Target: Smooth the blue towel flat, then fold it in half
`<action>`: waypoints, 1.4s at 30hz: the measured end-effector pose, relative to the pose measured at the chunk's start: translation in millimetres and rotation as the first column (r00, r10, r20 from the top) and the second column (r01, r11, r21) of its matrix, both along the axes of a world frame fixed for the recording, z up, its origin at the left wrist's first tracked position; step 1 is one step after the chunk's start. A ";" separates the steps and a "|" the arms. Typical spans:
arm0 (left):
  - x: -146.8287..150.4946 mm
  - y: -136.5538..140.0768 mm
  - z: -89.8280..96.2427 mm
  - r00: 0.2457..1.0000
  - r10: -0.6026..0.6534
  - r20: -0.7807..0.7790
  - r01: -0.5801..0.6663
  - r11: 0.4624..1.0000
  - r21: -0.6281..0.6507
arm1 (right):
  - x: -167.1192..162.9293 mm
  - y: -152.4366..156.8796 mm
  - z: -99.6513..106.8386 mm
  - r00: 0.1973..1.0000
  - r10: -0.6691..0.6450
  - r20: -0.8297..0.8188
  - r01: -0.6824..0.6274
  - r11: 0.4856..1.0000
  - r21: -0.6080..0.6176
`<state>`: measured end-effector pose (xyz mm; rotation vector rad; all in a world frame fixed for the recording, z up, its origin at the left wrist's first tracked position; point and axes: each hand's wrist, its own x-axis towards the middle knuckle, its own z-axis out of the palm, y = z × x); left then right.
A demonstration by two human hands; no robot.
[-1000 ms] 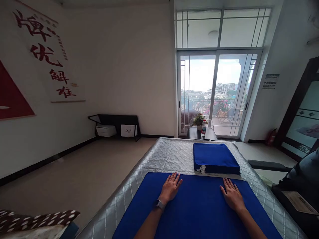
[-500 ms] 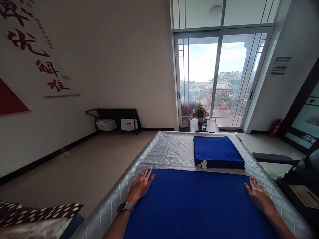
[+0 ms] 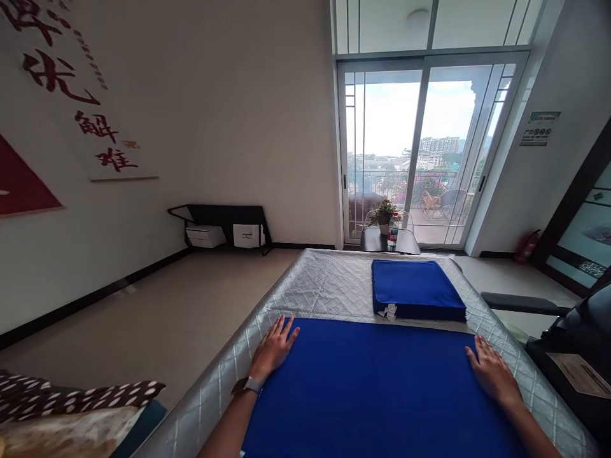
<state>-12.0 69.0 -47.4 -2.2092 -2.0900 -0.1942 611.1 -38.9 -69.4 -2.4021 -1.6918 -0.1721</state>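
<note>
A blue cloth (image 3: 382, 388) lies spread flat in front of me on a silver quilted cover (image 3: 315, 286). My left hand (image 3: 274, 343), with a watch on its wrist, rests open on the cloth's far left corner, fingers spread. On the far right corner lies my right hand (image 3: 494, 369), open and flat, thumb apart from the fingers. Neither hand grips anything. Just beyond the cloth's far edge sits a neat stack of folded blue cloths (image 3: 415, 286), with white tags at its near left corner.
Behind the covered surface stands a small table (image 3: 367, 240) with a potted plant (image 3: 383, 213) and a bottle (image 3: 393, 232). A black chair (image 3: 582, 343) is close on the right. Cushions (image 3: 81, 407) lie at lower left. A black rack (image 3: 224, 219) holds white boxes by the wall.
The view has shifted slightly. Both hands stay open on the cloth's far corners, with hardly any movement over it.
</note>
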 end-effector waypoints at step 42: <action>212.2 -42.5 -3.5 0.816 -0.568 0.109 0.550 0.820 0.159 | -256.7 30.8 32.5 0.868 0.475 -0.148 -0.487 0.872 -0.058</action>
